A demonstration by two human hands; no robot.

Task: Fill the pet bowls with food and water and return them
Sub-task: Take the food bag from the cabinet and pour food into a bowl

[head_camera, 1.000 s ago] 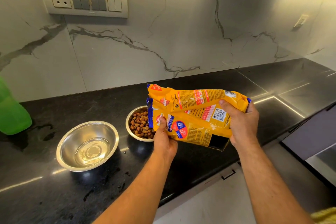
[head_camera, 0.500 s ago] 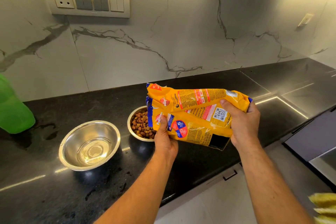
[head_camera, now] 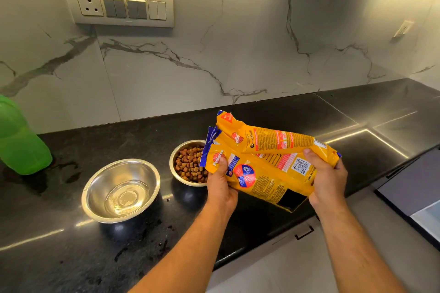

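Two hands (head_camera: 221, 188) (head_camera: 327, 179), each grip curled round the food bag (head_camera: 269, 166), have tipped its open mouth up from the kibble-filled bowl (head_camera: 188, 164) just left of it, so pouring looks finished.
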